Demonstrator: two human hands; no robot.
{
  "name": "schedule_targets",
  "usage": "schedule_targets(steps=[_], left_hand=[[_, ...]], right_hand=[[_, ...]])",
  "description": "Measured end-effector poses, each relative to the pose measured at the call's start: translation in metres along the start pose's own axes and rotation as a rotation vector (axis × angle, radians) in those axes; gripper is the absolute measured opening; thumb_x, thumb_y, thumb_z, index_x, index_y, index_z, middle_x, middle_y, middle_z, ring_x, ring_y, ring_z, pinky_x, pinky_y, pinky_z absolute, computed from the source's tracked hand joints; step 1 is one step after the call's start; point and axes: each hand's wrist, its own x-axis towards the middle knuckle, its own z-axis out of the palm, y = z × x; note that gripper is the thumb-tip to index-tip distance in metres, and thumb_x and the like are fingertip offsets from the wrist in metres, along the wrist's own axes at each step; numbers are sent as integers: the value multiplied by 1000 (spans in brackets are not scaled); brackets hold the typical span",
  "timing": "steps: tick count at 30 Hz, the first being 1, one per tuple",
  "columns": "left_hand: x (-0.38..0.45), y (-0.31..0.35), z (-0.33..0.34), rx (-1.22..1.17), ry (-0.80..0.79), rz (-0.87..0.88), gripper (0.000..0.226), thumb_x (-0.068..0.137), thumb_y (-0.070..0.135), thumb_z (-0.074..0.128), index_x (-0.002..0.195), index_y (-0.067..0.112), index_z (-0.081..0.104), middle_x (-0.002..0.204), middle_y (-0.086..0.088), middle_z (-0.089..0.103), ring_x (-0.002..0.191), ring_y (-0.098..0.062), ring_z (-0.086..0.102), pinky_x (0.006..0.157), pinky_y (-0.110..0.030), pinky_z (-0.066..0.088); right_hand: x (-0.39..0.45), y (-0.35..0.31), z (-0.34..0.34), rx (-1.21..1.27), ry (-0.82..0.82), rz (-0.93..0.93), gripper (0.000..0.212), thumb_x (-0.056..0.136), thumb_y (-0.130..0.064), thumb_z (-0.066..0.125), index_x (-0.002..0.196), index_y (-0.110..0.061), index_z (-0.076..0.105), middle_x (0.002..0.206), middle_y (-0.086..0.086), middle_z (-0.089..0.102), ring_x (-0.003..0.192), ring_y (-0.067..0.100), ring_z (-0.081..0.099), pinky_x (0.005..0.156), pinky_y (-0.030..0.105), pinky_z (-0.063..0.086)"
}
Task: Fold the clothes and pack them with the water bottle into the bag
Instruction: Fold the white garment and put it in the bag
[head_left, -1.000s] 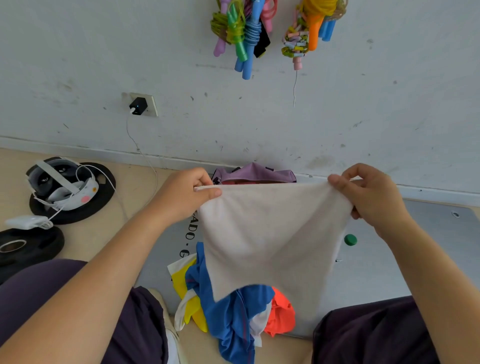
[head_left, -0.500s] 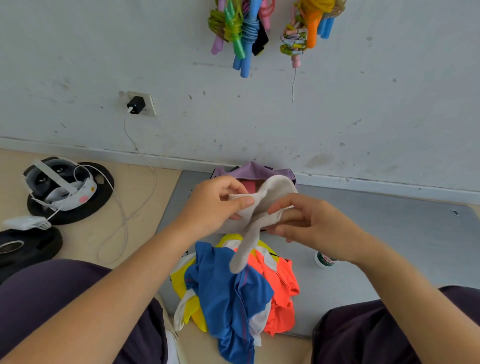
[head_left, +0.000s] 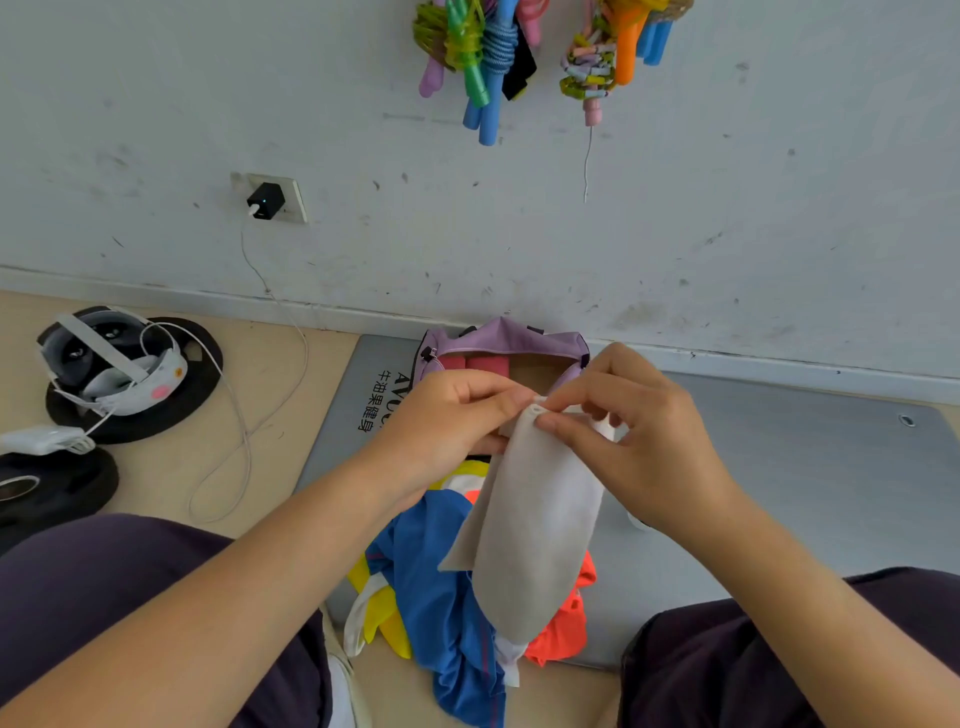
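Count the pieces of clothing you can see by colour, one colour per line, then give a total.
White cloth, held by both hands: 1
Blue garment: 1
Yellow garment: 1
Orange garment: 1
Total: 4

Off-white cloth garment (head_left: 530, 525) no longer spread wide between hands — now folded lengthwise, hanging as narrow strip over heap. Left hand (head_left: 447, 421) and right hand (head_left: 623, 431) have come together from far apart, fingertips pinching same top corner. Small green-capped bottle right of heap now nearly hidden.
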Motion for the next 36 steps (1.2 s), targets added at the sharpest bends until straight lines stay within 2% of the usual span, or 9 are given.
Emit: schedule_targets(steps=[6,10,15,18,20,24,27,33,36], left_hand=[[-4,3,2,-96,-69,-24,28,83,36,71,99,13,76,100,-10,76,96,-21,73,84,-30,58],[-4,2,0,89,-85,54,17,77,17,80,94,20,75,93,0,77,94,-14,72,89,-28,57],[0,2,-10,109,-29,148,14,82,9,75,94,15,75,93,-2,77,91,-14,72,82,-22,56],[4,4,-24,63,19,182,15,80,11,75,89,23,75,90,2,77,86,-6,70,75,-15,52],[7,4,-32,30,45,190,16,78,14,75,85,28,77,90,3,77,86,-6,69,76,-15,52],[11,-3,-38,294,149,222,13,85,15,74,88,28,75,89,7,76,85,-3,69,76,-15,52],[12,-9,-34,612,262,256,8,87,20,72,94,18,75,90,9,74,84,-4,67,77,-18,51],[12,-8,-32,607,303,299,9,88,20,72,96,22,75,88,11,73,79,0,63,69,-8,44],[13,-12,-32,664,257,291,11,89,22,70,99,22,74,86,15,70,77,5,61,68,-6,42]], right_hand=[[0,-4,-1,-71,59,-29,10,79,-14,79,82,-7,72,92,6,55,87,21,55,77,26,45],[1,-4,-1,-63,57,-2,21,81,-24,76,76,-6,69,93,6,57,88,21,57,77,28,45],[5,10,-13,-40,-204,170,37,81,-54,60,83,-18,69,104,-2,54,103,12,52,91,23,39],[8,29,-30,-69,-390,319,17,85,-43,67,92,-28,66,110,-10,55,101,-6,49,85,3,34],[10,35,-38,-64,-417,353,6,89,-31,67,95,-32,66,109,-16,61,100,-8,52,87,8,39],[9,29,-41,-64,-263,338,20,84,-22,74,78,-39,65,92,-24,66,93,-10,54,74,-1,35],[7,22,-36,-54,-163,280,15,79,-16,78,77,-27,69,84,-17,65,86,0,56,68,0,36],[8,18,-37,-106,-105,201,8,80,-14,78,82,-11,72,78,-8,61,81,9,55,54,0,38],[8,15,-36,-103,-26,146,11,79,-12,78,82,-13,68,79,-7,62,82,6,55,63,1,38]])
